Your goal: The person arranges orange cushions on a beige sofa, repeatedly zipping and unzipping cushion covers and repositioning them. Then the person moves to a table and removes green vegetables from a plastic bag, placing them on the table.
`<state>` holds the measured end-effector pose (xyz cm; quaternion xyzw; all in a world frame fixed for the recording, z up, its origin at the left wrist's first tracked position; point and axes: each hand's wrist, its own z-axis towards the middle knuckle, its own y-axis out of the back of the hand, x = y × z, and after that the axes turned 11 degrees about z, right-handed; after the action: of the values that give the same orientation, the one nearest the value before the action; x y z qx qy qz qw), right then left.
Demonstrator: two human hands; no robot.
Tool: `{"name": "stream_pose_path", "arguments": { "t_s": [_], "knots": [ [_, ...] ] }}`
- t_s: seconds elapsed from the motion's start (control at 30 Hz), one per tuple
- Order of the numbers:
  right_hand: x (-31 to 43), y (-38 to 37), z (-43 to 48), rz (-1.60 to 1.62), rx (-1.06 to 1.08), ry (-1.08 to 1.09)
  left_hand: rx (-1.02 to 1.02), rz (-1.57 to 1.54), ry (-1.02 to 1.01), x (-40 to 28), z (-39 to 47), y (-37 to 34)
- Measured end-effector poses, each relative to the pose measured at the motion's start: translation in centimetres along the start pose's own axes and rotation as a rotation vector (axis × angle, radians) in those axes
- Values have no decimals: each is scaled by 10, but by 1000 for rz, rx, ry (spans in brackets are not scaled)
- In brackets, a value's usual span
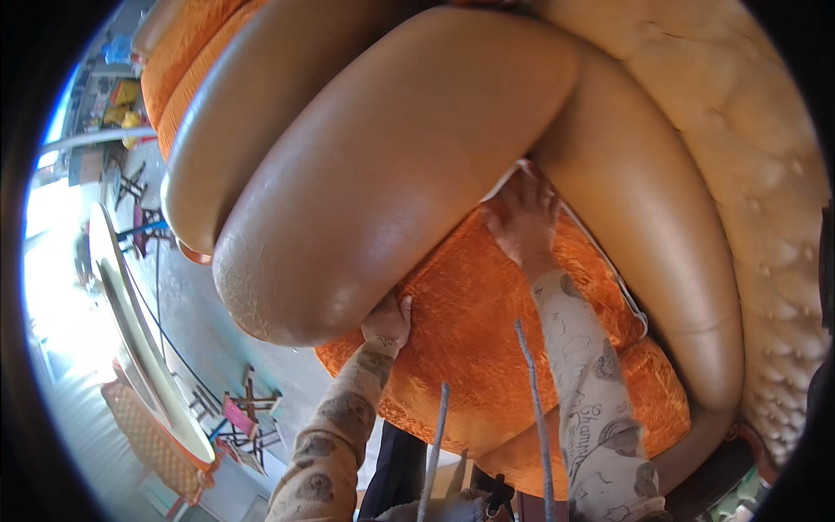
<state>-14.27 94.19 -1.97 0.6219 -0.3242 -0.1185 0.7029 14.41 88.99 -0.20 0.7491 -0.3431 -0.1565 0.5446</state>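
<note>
Bright orange plush upholstery [456,339], apparently a seat, lies in front of me between padded brown leather-like cushions. My left hand [389,321] rests at its left side, its fingers partly hidden under the edge of a rounded brown cushion [365,176]. Farther up, my right hand [525,212] lies spread on the upper corner of the orange fabric, where the rounded cushion meets a second brown padded part [646,215]. A whitish edge shows by its fingertips, which are blurred. White piping [603,254] runs down the orange fabric's right side.
Tufted tan upholstery [770,261] curves along the right. Another orange plush piece [189,78] is at the upper left. On the floor to the left stand folding stools [251,411] near a quilted tan panel [147,437]. Two grey cords [538,417] hang close to me.
</note>
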Motion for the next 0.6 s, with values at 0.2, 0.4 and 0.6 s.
{"name": "stream_pose_path", "arguments": {
  "t_s": [0.2,0.4,0.6],
  "knots": [
    [-12,-35,-7,8,55,42,263,-557,173,5,0,-17],
    [4,-11,-12,169,48,-44,175,-46,134,-1,1,-21],
    [20,56,-223,390,224,100,33,-415,129,14,0,-12]
  ]
}}
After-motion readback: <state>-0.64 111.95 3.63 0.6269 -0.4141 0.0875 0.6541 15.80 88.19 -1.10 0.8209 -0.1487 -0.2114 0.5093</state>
